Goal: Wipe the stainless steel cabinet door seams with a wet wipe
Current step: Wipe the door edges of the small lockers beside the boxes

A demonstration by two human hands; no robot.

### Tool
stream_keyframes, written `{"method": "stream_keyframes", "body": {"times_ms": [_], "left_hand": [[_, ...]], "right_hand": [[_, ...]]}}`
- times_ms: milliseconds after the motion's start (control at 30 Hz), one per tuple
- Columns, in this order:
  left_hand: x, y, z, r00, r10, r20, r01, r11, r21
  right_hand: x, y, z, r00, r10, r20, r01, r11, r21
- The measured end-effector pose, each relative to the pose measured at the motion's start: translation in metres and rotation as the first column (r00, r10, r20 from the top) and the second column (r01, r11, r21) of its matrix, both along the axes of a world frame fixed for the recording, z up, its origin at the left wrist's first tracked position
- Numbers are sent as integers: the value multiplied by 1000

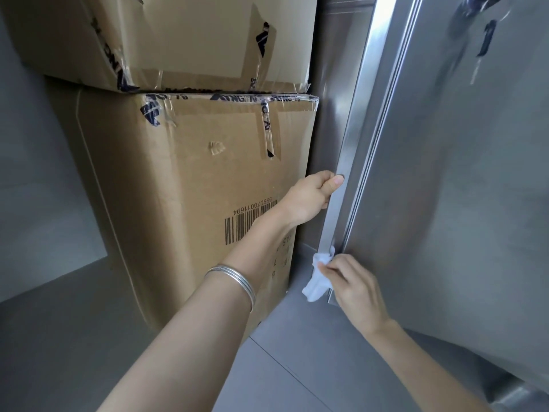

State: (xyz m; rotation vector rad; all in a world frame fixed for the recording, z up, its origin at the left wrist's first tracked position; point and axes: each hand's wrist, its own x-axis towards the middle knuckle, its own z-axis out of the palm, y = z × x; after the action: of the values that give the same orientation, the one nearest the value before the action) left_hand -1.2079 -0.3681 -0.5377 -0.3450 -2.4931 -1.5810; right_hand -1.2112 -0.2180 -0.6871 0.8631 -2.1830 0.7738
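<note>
Grey tile floor (297,367), grey wall at 9 o'clock. Stainless cabinet door (463,203) fills 3 o'clock; its vertical seam (367,162) runs 12 to 6. Two taped cardboard boxes (190,185) stacked close beside door edge, narrow gap. Left hand (312,196) curled around door edge. Right hand (353,281) pinches wet wipe (319,276) against seam's lower end.

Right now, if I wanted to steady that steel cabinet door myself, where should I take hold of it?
Probably the door's long vertical edge, from the left, open side, above the wet wipe. That edge is a narrow folded strip which fingers can wrap, as the left hand does; the broad face is flat and smooth, with no handle in view. The right hand wipes lower down.
</note>
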Motion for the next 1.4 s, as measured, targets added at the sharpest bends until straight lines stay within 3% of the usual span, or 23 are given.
{"method": "stream_keyframes", "body": {"times_ms": [67, 167, 300, 400, 500, 600, 733, 833, 900, 1067, 1400], "left_hand": [[1, 2, 0, 1000, 6, -8, -6, 1000, 12], [3, 4, 0, 1000, -1, -13, 1, 998, 66], [0, 4, 1, 1000, 5, -19, -4, 999, 54], [-9, 6, -2, 996, 88, -31, -87, 996, 33], [-16, 21, -4, 978, 207, -21, -206, 978, 12], [-21, 38, -7, 946, 319, -59, -324, 940, -109], [-14, 73, -27, 958, 277, -69, -284, 900, -331], [-6, 105, -40, 900, 160, -406, -373, 766, -524], [-7, 129, -44, 840, 6, -542, -355, 761, -543], [-18, 167, -48, 888, 13, -460, -298, 779, -552], [-31, 184, -37, 929, 45, -367, -288, 710, -642]], "right_hand": [[-1, 4, -10, 997, -18, 74, 3, 980, 197], [9, 11, -24, 981, -47, 186, -13, 951, 309], [21, 30, -9, 999, 40, -16, -37, 980, 195], [22, 54, 34, 996, -59, -68, 61, 997, 39], [23, 81, 67, 982, -165, -87, 164, 986, -16], [25, 105, 91, 960, -250, -130, 246, 968, -44], [32, 137, 109, 919, -377, -111, 365, 924, -116], [37, 160, 112, 894, -438, -94, 420, 893, -161], [40, 172, 113, 881, -462, -102, 441, 880, -178], [44, 188, 120, 862, -502, -66, 473, 845, -249], [30, 193, 123, 842, -503, -195, 469, 861, -194]]}}
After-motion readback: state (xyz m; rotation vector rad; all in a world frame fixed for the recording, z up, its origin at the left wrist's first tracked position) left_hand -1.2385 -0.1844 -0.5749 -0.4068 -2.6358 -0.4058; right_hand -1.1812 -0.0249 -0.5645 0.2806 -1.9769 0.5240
